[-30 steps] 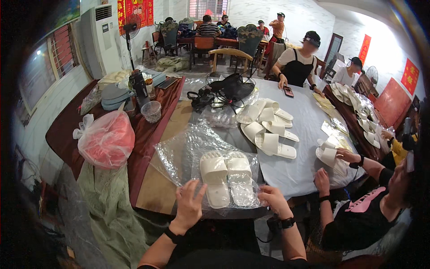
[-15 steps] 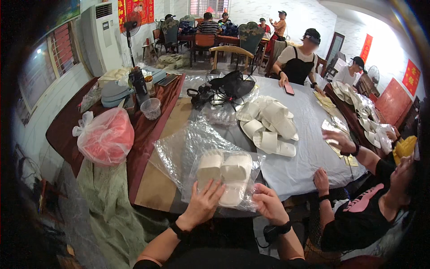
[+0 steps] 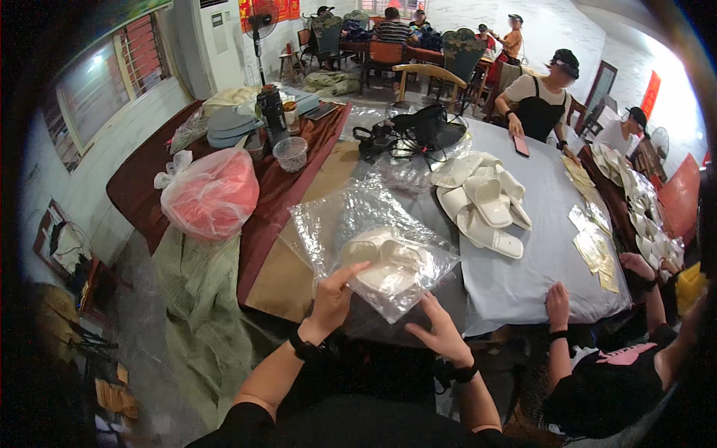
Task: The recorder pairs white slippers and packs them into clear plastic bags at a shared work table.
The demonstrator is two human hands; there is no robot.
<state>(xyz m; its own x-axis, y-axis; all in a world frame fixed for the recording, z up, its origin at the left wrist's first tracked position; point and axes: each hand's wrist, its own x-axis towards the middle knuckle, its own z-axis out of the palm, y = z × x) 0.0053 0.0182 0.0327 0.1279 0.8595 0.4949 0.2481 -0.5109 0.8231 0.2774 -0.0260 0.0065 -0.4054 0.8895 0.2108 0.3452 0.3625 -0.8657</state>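
Observation:
A pair of cream slippers lies inside a clear plastic bag in front of me, at the table's near edge. My left hand grips the bag's left side, one digit laid across the plastic beside the slippers; its other fingers are partly hidden. Close to the bag's lower right edge is my right hand, thumb and fingers apart, with nothing held in it. More clear plastic spreads beneath and behind the bagged pair. Just right of it, several loose cream slippers are heaped on the grey-covered table.
At left stand a pink-filled plastic bag, a clear tub and a dark bottle. Black straps and mesh lie at the back. A co-worker's hand rests near yellowish packets; another person stands beyond a pink phone.
The bagged slippers have turned and tilted, and the bag's corner points toward me. My right hand has let go of the bag's edge. The co-worker's reaching hand has drawn back; the view has shifted left.

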